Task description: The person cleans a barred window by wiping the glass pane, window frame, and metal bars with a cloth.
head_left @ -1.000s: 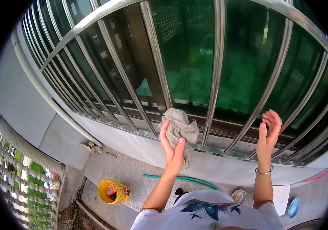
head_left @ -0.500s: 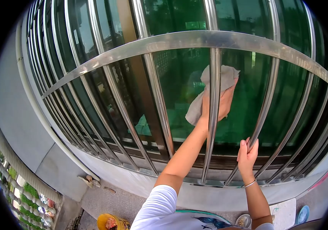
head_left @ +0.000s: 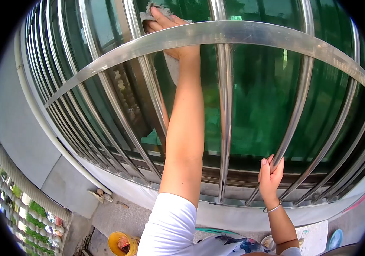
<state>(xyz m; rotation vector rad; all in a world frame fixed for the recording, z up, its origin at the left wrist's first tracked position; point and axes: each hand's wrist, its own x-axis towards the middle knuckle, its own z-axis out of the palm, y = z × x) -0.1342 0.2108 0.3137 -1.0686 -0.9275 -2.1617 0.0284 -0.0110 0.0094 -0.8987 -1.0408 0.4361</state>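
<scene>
In the head view, my left hand (head_left: 164,24) reaches through the steel bars and presses a grey cloth (head_left: 172,67) on the green-tinted window glass (head_left: 255,98), near the brown window frame. The flat horizontal rail (head_left: 250,33) crosses in front of that hand and hides part of it and of the cloth. Lower on the right, my right hand (head_left: 270,179) is wrapped round an upright steel bar (head_left: 295,113). A bracelet sits on that wrist.
A yellow bucket (head_left: 122,244) with something pinkish inside stands on the floor below. At lower right is a blue basin (head_left: 336,239). A white pipe (head_left: 33,100) runs down the wall at left, beside a balustrade (head_left: 24,213).
My left hand has carried the cloth up and to the left across the glass, toward the brown frame. My right hand stays on the same bar.
</scene>
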